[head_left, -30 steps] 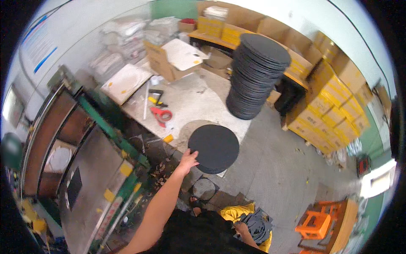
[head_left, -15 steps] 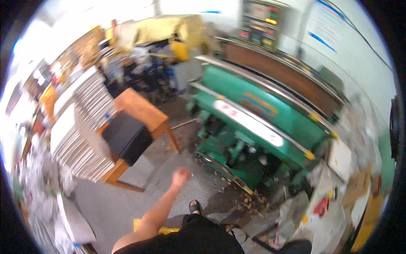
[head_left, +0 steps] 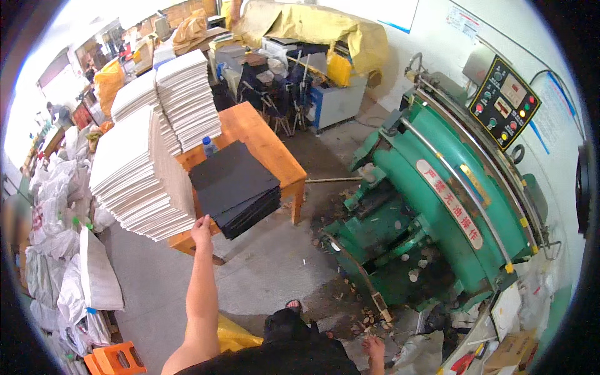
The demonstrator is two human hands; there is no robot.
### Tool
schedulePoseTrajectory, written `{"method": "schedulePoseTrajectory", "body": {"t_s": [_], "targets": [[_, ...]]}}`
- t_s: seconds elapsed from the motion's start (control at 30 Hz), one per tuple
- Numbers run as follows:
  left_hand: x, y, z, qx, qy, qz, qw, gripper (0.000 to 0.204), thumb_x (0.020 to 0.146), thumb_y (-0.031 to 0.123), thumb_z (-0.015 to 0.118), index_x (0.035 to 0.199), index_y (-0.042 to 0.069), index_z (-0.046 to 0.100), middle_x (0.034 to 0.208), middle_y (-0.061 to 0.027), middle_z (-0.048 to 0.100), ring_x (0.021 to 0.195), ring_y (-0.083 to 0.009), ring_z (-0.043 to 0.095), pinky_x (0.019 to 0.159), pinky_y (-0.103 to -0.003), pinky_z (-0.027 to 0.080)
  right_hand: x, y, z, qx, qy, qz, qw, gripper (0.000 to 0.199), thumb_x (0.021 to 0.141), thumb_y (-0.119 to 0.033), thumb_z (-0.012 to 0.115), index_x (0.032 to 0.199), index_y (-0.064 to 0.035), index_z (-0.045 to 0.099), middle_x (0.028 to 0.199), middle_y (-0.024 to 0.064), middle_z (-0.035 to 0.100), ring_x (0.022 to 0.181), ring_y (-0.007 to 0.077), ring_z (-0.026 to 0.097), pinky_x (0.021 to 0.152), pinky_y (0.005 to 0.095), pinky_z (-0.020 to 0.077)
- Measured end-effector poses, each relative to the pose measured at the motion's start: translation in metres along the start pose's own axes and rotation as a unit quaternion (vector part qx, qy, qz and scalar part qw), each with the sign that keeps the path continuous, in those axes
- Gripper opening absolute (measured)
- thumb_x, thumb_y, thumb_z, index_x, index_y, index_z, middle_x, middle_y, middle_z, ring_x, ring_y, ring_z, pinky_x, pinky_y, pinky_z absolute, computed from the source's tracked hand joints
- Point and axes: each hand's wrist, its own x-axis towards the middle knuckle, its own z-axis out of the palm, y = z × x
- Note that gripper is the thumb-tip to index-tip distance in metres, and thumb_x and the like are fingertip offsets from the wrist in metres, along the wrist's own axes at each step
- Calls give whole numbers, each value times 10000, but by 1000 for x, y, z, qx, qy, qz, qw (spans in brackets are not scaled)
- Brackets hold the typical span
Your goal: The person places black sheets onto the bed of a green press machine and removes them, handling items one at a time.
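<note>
My left hand (head_left: pixel 201 231) reaches out to the near-left corner of a stack of black sheets (head_left: pixel 234 181). Its fingertips are pinched at the edge of a top black sheet. The sheets lie slightly fanned on an orange wooden table (head_left: pixel 275 147). Beside them, on the left, rise tall stacks of white sheets (head_left: pixel 140 172), the nearest one close to my left hand. Low at my right side hangs my right hand (head_left: pixel 374 347), fingers loosely curled and somewhat apart, with nothing visible in them.
A large green machine (head_left: pixel 431 181) with a control panel (head_left: pixel 505 103) stands on the right, debris under it. A blue-capped bottle (head_left: pixel 209 147) is behind the black stack. White sacks (head_left: pixel 100 269) and an orange plastic stool (head_left: pixel 115 359) line the left. A yellow cover (head_left: pixel 319 25) drapes equipment behind.
The view has swung right and closer to the table. My left hand has moved from over the floor to the black stack's corner. My right hand has come into view.
</note>
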Motion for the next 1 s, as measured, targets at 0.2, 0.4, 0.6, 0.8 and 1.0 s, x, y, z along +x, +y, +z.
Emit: {"method": "schedulePoseTrajectory", "body": {"t_s": [0.2,0.4,0.6,0.8,1.0], "targets": [[-65,9,-23,-104,-238,-139,956,244,882,226,593,1012,20,609,890,-64,619,774,-169,590,662,-322,486,27,52,-5,-51,-61,57,995,238,878,-206,640,1022,-20,603,901,140,673,776,264,690,611,379,559],[-59,29,-74,-144,-178,-158,961,326,889,140,534,1196,32,524,1137,-62,597,1011,-245,591,850,-410,508,61,169,-59,-204,-114,-22,972,285,899,-192,614,1024,62,580,892,172,667,776,294,678,647,394,542],[-117,129,55,-120,-257,-52,958,363,923,146,559,1275,89,489,1224,-48,557,1087,-201,554,925,-402,457,59,189,-62,-98,-120,69,986,248,890,-227,613,909,18,577,792,128,630,694,248,623,608,362,495],[-84,86,141,-442,-562,-228,661,340,975,165,489,1301,73,483,1158,-116,615,826,-221,634,636,-355,531,-37,2,17,-146,3,-23,989,359,884,-292,612,1075,12,611,881,95,669,752,241,636,688,355,506],[-166,90,228,-53,-526,-129,839,343,919,101,584,1252,93,503,945,9,562,753,-99,518,613,-243,401,-116,-98,33,-311,23,-243,919,436,908,-392,605,1122,-12,621,988,150,676,898,294,647,786,372,510]]}}
